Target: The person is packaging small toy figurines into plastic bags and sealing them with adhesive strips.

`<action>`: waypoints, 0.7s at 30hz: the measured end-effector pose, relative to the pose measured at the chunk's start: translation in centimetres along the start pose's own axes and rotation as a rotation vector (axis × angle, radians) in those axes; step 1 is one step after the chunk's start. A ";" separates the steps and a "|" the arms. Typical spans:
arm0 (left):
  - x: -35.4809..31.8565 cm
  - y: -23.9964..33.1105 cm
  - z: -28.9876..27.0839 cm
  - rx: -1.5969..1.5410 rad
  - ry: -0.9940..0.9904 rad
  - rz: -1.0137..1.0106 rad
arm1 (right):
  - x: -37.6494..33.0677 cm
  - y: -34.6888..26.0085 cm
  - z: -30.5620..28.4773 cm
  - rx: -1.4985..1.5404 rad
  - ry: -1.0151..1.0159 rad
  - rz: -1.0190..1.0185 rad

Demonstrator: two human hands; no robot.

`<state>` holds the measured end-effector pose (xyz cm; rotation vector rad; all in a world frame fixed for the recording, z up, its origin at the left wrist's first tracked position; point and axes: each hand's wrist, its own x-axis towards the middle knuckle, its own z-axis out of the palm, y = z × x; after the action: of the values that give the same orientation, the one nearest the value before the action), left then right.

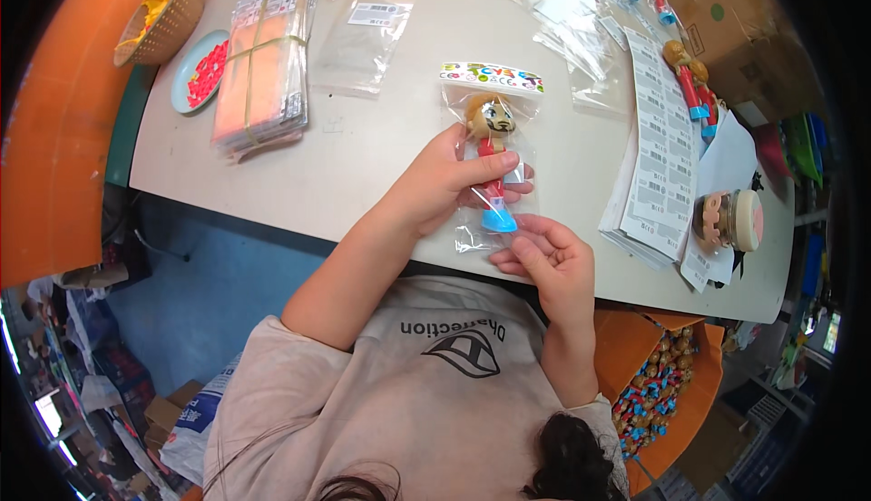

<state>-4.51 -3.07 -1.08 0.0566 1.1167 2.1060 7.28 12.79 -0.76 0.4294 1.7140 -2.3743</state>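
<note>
Over the table's near edge, a toy figure (491,118) lies inside a clear plastic bag (472,238) with a colourful printed header. It has a round brown head with a drawn face and beard, a slim red body and a blue foot. My left hand (434,182) is closed around the bag's middle, thumb across the red body and fingers underneath. At the lower right of the bag, my right hand (558,265) has its fingers curled in, thumb and fingertips pinching the plastic beside the blue foot. Its lower fingers are partly hidden.
Left on the table are a banded stack of bags (259,75), a plate of red pieces (204,75) and a basket (172,20). Label sheets (658,156), loose toys (691,102) and a jar (730,220) lie right. Below stands an orange bin (699,392) of toys.
</note>
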 end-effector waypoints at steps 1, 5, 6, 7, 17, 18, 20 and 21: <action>0.1 0.0 -0.1 0.000 -0.001 0.000 | 0.0 0.0 -0.3 -0.038 0.003 0.025; 0.1 -0.3 -0.2 -0.064 -0.006 -0.009 | -0.2 -0.6 -0.4 -0.086 0.015 0.045; 0.1 -0.3 -0.2 -0.070 -0.007 -0.019 | -0.3 -0.4 -0.5 -0.083 0.007 0.026; 0.1 -0.4 -0.2 -0.070 -0.007 -0.019 | -0.3 -0.3 -0.6 -0.081 0.001 0.006; 0.3 -0.4 -0.2 -0.106 0.017 0.000 | -0.2 -0.5 -1.2 -0.040 0.028 0.006; 0.1 -0.5 0.0 -0.083 0.012 0.019 | -0.2 -0.3 -1.1 0.013 0.021 -0.021; 0.1 -0.2 0.4 -0.033 0.010 0.009 | 0.0 -0.3 -1.1 0.071 0.015 -0.042; 0.1 -0.1 0.6 0.016 0.005 0.003 | 0.1 -0.3 -1.2 0.028 -0.019 -0.022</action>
<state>-4.32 -2.59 -0.83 0.0605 1.1366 2.1009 7.27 13.99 -0.88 0.3934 1.6878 -2.4130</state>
